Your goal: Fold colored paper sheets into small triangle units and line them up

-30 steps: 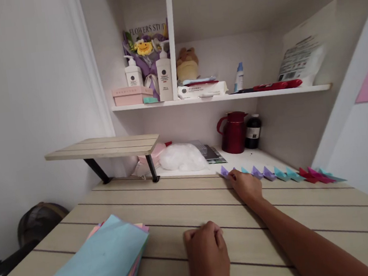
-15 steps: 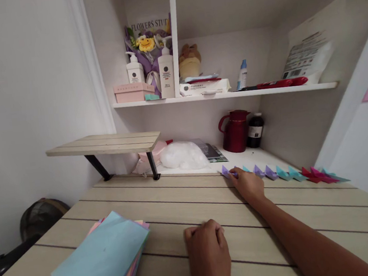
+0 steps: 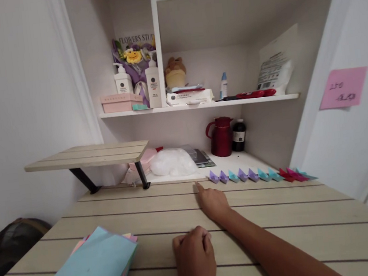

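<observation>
My right hand (image 3: 214,201) is over the far part of the wooden desk (image 3: 272,216), its index finger stretched out and nothing held. Just beyond it and to the right stands a row of small folded paper boats. The nearest purple paper boat (image 3: 213,177) is at the row's left end, apart from my fingers. Light blue paper boats (image 3: 263,174), a red one (image 3: 286,174) and a magenta one (image 3: 296,175) follow to the right. My left hand (image 3: 195,252) rests as a closed fist on the near desk. Left of it lies a stack of coloured paper (image 3: 86,268), light blue on top.
A raised wooden stand (image 3: 89,156) sits at the back left. Behind the desk are a white plastic bag (image 3: 173,162), a dark red jug (image 3: 221,138) and a dark bottle (image 3: 238,135). A white shelf (image 3: 200,106) with bottles and boxes hangs above.
My right hand has let go of the leftmost purple paper boat and drawn back toward me and left. The view has shifted right and up. My left fist stays on the desk.
</observation>
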{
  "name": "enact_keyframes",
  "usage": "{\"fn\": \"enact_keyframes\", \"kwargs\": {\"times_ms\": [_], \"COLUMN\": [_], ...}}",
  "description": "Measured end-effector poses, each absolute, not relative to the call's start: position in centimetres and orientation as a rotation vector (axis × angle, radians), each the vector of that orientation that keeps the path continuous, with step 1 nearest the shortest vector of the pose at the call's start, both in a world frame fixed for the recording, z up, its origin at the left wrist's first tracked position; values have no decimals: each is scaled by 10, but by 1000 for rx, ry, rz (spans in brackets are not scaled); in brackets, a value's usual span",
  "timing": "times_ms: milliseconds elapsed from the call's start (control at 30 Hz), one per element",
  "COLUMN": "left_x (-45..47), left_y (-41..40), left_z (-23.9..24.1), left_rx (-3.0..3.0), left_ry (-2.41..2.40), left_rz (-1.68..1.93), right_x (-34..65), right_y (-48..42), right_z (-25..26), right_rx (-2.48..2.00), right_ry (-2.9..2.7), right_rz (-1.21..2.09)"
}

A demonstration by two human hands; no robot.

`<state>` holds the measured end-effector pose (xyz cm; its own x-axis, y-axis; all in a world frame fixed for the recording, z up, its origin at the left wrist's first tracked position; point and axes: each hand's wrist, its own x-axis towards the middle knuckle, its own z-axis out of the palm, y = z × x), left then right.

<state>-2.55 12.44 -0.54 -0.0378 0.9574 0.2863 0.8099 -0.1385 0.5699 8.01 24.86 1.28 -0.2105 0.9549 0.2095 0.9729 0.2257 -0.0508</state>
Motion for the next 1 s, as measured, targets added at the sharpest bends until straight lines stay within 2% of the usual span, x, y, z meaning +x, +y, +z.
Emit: {"fn": "enact_keyframes", "kwargs": {"times_ms": [167, 300, 533, 700, 867, 1000], "left_x": [-26, -25, -35, -41, -68, -133], "left_y": [123, 121, 120, 92, 32, -2], "left_z": [-5, -2, 0, 8, 34, 54], "left_rx": [1990, 1995, 1946, 1922, 2428, 2660], "left_ry": [1866, 1881, 1774, 1637, 1299, 1561], "left_rz": [971, 1006, 1053, 1036, 773, 657], "right_x": [72, 80, 111, 133, 145, 145], "right_y": [257, 241, 174, 113, 89, 92], "right_z": [18, 21, 1, -13, -14, -15], "right_rx": [-1883, -1756, -1346, -1133, -1094, -1091], "right_ry": [-2253, -2314, -2427, -2461, -2463, -2430], "right_rz": [-65, 53, 281, 266, 300, 312]}}
